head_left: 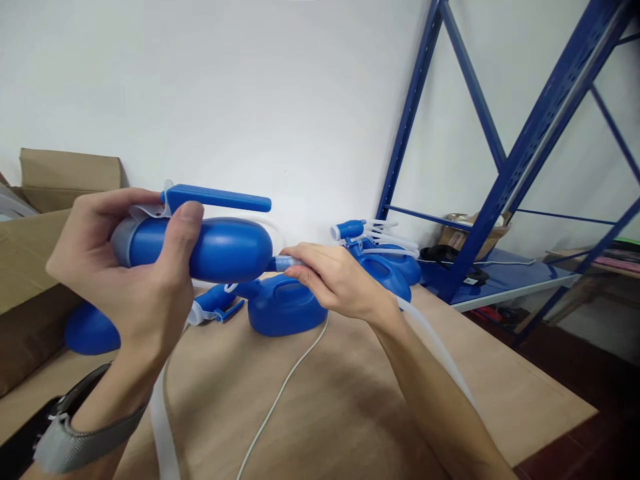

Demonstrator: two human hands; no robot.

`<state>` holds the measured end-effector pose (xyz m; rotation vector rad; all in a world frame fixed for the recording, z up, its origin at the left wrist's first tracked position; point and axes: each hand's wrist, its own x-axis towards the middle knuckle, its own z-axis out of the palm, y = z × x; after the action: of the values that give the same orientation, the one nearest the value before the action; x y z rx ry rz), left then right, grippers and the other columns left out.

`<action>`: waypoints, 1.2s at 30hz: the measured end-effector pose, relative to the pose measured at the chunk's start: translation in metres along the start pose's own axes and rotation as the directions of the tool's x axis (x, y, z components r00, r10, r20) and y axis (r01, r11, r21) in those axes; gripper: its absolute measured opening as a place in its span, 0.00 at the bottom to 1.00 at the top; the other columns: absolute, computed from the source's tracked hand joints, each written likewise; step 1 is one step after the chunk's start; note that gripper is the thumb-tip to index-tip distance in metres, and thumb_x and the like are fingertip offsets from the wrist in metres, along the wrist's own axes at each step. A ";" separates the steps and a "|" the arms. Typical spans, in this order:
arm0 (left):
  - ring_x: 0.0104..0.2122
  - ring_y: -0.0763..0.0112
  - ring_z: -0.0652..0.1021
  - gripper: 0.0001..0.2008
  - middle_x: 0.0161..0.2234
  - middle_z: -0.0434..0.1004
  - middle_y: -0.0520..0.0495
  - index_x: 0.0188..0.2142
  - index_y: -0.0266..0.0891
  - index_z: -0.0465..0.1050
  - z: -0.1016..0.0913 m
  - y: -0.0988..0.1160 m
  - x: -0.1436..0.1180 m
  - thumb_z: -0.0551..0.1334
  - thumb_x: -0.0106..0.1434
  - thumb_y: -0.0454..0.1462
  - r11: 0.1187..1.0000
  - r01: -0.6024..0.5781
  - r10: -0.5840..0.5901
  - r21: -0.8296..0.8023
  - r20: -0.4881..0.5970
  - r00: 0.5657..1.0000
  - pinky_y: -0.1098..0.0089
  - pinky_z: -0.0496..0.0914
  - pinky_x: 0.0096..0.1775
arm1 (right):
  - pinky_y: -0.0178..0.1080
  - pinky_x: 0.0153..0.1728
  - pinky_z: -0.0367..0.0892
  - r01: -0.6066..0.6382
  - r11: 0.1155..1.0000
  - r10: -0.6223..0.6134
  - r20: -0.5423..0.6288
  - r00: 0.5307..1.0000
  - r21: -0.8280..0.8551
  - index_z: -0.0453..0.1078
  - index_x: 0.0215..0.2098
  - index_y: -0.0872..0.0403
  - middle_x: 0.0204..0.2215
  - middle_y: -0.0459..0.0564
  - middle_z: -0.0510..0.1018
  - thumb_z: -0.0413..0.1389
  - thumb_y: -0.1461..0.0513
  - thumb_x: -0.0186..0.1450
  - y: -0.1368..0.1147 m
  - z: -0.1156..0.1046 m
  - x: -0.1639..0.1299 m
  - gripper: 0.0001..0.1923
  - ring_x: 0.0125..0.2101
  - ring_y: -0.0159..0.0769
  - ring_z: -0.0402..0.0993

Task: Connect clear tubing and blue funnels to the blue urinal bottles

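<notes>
Head view: I am holding a blue bottle [220, 248] up in the air above the brown tabletop [340, 400], lying on its side, at about ten o'clock from the middle of the frame. My left hand [133, 273] is wrapping around its wider grey-collared end, thumb pressing across the front and fingers curling behind, so the grip is closed firmly on the body. A flat blue handle [217, 199] is running along the top of the bottle, at twelve o'clock from my thumb. My right hand [335, 280] is sitting at three o'clock from the bottle, fingertips pressed together and pinching the narrow blue nozzle [285, 263] at its tip. A translucent tube [435, 347] is trailing away under my right forearm toward five o'clock, and a thin white cord [285, 387] is lying across the table toward six o'clock. More blue bottles [285, 307] are resting on the table just behind my hands, with another cluster [385, 257] farther back at two o'clock. A cardboard box [35, 267] is standing at nine o'clock, and a blue metal rack [505, 167] is rising at two to three o'clock.
</notes>
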<state>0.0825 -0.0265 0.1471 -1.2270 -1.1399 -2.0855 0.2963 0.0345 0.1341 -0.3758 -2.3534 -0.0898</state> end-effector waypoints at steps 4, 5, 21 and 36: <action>0.39 0.63 0.79 0.11 0.35 0.78 0.52 0.37 0.42 0.76 0.001 0.001 -0.003 0.69 0.56 0.44 1.000 -0.009 0.009 0.005 -0.013 1.000 0.60 0.70 0.48 | 0.41 0.42 0.71 -0.015 1.000 0.015 -0.018 1.000 0.009 0.71 0.50 0.56 0.44 0.57 0.83 0.46 0.57 0.79 -0.003 0.001 0.001 0.15 0.41 0.41 0.80; 0.38 0.64 0.79 0.11 0.35 0.78 0.52 0.37 0.42 0.76 0.002 0.000 -0.003 0.69 0.56 0.44 1.000 -0.018 0.018 -0.004 -0.028 0.999 0.60 0.70 0.48 | 0.41 0.43 0.71 -0.020 1.000 0.021 -0.024 0.999 0.016 0.71 0.50 0.56 0.45 0.56 0.83 0.46 0.57 0.79 -0.004 0.001 0.001 0.15 0.42 0.41 0.80; 0.34 0.66 0.79 0.09 0.34 0.80 0.50 0.37 0.40 0.79 -0.003 -0.001 -0.005 0.68 0.59 0.42 0.981 -0.166 0.164 -0.099 -0.033 0.986 0.62 0.70 0.41 | 0.37 0.35 0.67 -0.223 0.966 0.186 0.246 0.951 0.131 0.72 0.47 0.56 0.35 0.52 0.82 0.49 0.56 0.78 -0.012 0.005 0.008 0.14 0.32 0.37 0.77; 0.35 0.71 0.77 0.11 0.33 0.78 0.53 0.39 0.37 0.80 0.007 -0.027 0.014 0.69 0.63 0.43 0.982 -0.014 -0.014 -0.188 -0.149 0.989 0.65 0.72 0.43 | 0.34 0.36 0.73 -0.425 0.835 0.136 0.620 0.773 0.348 0.76 0.56 0.53 0.41 0.51 0.85 0.53 0.47 0.75 -0.016 -0.043 -0.009 0.23 0.36 0.33 0.81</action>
<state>0.0593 -0.0058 0.1499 -1.1294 -0.8923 -2.2858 0.3266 0.0100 0.1600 -0.5778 -2.7483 0.8585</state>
